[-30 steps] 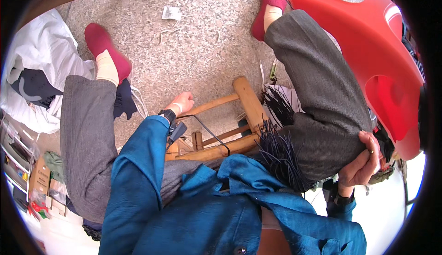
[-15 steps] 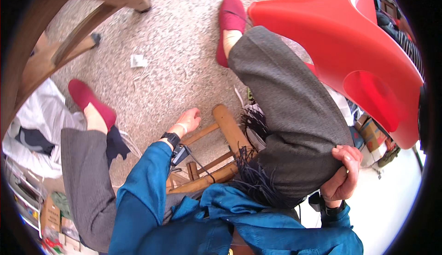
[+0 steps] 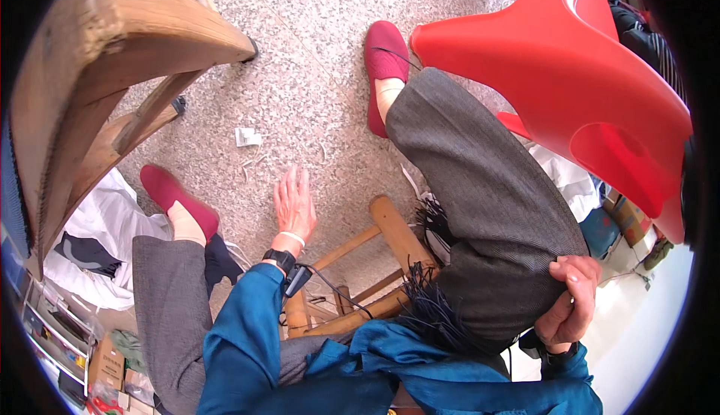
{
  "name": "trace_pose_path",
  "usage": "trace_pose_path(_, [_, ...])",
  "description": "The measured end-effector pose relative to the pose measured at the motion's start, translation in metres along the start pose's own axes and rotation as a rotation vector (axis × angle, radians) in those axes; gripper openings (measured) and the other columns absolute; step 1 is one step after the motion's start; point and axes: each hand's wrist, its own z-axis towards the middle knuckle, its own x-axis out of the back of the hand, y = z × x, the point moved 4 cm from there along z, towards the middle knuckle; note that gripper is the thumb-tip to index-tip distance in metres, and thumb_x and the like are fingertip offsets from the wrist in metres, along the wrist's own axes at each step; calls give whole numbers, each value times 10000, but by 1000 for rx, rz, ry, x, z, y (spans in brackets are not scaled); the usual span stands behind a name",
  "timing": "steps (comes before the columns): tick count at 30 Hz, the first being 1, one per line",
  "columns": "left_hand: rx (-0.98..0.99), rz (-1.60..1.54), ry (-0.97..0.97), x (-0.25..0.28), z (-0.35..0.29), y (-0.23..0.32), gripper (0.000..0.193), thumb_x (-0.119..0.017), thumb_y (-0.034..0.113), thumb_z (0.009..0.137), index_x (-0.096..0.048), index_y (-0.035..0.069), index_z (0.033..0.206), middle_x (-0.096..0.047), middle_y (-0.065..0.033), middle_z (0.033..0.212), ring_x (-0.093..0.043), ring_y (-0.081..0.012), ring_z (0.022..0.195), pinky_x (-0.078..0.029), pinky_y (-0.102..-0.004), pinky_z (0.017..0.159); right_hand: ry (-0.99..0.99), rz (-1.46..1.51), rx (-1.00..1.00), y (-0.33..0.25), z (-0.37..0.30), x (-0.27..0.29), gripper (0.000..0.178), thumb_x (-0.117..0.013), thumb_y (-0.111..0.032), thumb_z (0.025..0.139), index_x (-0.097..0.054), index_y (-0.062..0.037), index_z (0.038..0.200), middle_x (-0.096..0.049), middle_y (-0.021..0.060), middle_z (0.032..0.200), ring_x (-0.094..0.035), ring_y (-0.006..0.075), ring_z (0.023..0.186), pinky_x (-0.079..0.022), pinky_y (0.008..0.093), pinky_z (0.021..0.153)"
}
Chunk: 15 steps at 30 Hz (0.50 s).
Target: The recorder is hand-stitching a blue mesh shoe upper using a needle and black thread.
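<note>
My left hand (image 3: 295, 206) reaches out over the speckled floor between my legs, fingers stretched and apart, with nothing in it. A white band and a black watch (image 3: 280, 260) are on that wrist, and a small dark device with a cable sits beside the watch. My right hand (image 3: 574, 299) rests at my bent right knee, its fingers curled closed against the grey trousers (image 3: 487, 182). Whatever those fingers may hold is hidden. A bunch of dark strands (image 3: 431, 302) hangs by my right thigh, next to a wooden stool frame (image 3: 397, 239).
A red plastic stool (image 3: 517, 62) stands at the upper right, a wooden stool (image 3: 142, 32) at the upper left. A small white packet (image 3: 247, 137) and thread scraps lie on the floor. White cloth (image 3: 112, 220) is heaped at left, above a cardboard box (image 3: 106, 362).
My left hand has stretched forward and its fingers have straightened out. The view has shifted, moving the scene slightly down and right. My right hand stays at the knee.
</note>
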Motion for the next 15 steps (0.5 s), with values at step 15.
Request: trace_pose_path(15, [-49, 163, -431, -28, -77, -2, 108, -633, 116, 789, -633, 98, 896, -642, -81, 872, -647, -281, 918, -479, -424, 851, 3, 10, 22, -3, 2, 0, 264, -423, -54, 954, -474, -35, 1212, -666, 165, 969, -645, 324, 811, -478, 484, 754])
